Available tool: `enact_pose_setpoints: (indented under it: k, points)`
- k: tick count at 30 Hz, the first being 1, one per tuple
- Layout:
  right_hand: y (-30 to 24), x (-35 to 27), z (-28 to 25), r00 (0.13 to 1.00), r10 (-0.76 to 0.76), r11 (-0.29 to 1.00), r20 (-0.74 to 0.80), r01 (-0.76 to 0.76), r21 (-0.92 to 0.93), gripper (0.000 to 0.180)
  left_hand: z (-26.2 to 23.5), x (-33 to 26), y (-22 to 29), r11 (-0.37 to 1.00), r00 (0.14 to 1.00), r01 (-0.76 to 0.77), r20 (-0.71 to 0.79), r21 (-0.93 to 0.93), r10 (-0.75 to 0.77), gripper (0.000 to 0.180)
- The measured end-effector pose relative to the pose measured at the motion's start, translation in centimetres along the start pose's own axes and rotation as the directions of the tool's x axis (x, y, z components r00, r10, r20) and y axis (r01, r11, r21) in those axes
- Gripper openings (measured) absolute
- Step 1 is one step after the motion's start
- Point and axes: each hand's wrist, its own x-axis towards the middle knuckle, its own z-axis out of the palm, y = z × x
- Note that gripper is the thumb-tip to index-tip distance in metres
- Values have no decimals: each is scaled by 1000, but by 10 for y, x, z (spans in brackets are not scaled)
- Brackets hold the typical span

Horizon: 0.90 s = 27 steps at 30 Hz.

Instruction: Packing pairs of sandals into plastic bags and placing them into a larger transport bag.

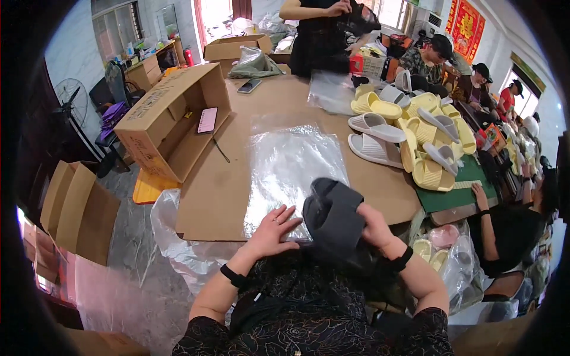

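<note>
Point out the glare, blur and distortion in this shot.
In the head view, bright glare streaks the flat, clear plastic bags on the brown tabletop; in the head view, the dark charcoal slip-on footwear in the right hand looks slightly soft, perhaps motion blur; the head view's fisheye curves the room toward blackened corners.

Charcoal slipper [339, 224], yellow slippers [434, 175], brown cardboard [208, 204]

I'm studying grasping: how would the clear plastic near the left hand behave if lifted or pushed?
The clear plastic is probably floppy, given its wrinkled surface. Its glossy shine suggests it could slide easily if pushed by the left hand.
</note>
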Motion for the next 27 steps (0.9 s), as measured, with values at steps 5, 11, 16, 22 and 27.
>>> enact_pose_setpoints:
  k: [5, 11, 16, 22, 27]
  points:
    - [-6, 40, -29, 854, 255, 964, -454, -263, 48, 24, -1, 0, 2, 999, 999, 32, -1, -19, -32, 68]
    - [37, 57, -4, 748, 528, 786, -403, -609, -101, 35, 2, 1, 0, 1000, 1000, 19, -7, -18, -19, 68]
    - [52, 45, 4, 703, 626, 711, -338, -692, -121, 49, -21, -7, 6, 995, 993, 100, 58, 24, -101, 66]
    - [48, 35, 28, 826, 480, 702, -295, -563, -435, 54, -29, -5, 10, 977, 969, 183, 147, 106, -197, 67]
    - [87, 29, 29, 845, 403, 830, -352, -500, -249, 36, -20, 5, 10, 978, 971, 143, 170, 150, -168, 71]
